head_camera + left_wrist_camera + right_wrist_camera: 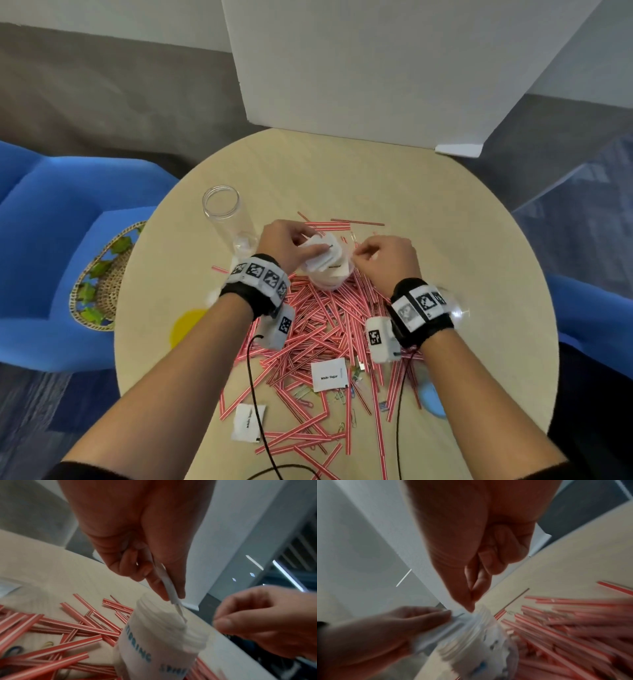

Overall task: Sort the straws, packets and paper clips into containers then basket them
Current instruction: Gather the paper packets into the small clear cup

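A clear jar (pixel 329 282) (pixel 163 649) stuffed with white sugar packets stands at the far end of a heap of red-and-white straws (pixel 318 329). My left hand (pixel 308 245) (pixel 171 595) pinches a small bunch of packets (pixel 325 253) (pixel 167 585) right over the jar's mouth. My right hand (pixel 363 251) (pixel 471 601) hovers at the jar's right rim, fingers curled, thumb against forefinger; nothing shows between them. Two loose packets (pixel 329 375) (pixel 248 421) and scattered paper clips (pixel 339 397) lie among the nearer straws.
An empty tall clear jar (pixel 224 212) stands left of my left hand, and another clear container (pixel 457 308) sits behind my right wrist. A yellow lid (pixel 186 325) and a blue lid (pixel 432 399) lie on the round table (pixel 342 178). A woven basket (pixel 73 298) rests on the blue chair.
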`<state>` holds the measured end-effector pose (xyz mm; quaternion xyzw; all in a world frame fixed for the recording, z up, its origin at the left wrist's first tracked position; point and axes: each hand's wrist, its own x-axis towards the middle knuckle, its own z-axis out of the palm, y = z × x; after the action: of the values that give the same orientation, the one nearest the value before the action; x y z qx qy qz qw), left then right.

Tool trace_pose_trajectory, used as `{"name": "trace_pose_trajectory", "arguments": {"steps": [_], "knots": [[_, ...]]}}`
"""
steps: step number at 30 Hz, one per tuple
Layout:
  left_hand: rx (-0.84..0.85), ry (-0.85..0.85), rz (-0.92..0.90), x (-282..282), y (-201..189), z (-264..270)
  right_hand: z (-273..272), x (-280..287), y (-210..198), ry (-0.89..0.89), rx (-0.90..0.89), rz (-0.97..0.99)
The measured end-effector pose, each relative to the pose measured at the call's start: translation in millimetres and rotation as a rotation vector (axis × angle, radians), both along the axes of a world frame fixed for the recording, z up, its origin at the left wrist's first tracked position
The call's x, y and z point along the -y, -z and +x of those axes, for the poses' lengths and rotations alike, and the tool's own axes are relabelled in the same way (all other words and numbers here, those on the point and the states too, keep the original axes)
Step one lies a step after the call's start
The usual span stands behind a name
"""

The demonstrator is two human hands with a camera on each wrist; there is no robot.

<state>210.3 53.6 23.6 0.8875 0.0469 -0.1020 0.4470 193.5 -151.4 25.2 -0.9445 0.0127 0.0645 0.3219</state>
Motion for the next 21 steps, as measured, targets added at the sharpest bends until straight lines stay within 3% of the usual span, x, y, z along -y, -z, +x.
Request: {"name": "trace_pose_trajectory", "arguments": {"steps": [2,4,7,10,13,21], "knots": [[-0.05,0.106,0.146,14.2,1.2,6.3,-26.0,6.0,-1.7,-0.052,-0.141,0.125],[-0.061,0.181,0.248,26.0,1.7,10.1,-53.9,5.7,0.7,-0.253,-0.381,0.178],[0.004,0.231,0.366,35.6,1.1,10.6,-84.6,-1.8,15.2,-0.47,-0.545,0.088],[0.072,0.259,0.461,38.4,2.7,7.7,-99.6,-13.6,30.3,-0.689,-0.465,-0.202],[0.1,0.275,0.517,37.2,5.7,5.5,-105.1,-19.2,36.7,-0.758,-0.432,-0.357],[0.105,0.457,0.633,26.9,4.7,-5.7,-105.5,-16.6,39.7,-0.722,-0.369,-0.291]]}}
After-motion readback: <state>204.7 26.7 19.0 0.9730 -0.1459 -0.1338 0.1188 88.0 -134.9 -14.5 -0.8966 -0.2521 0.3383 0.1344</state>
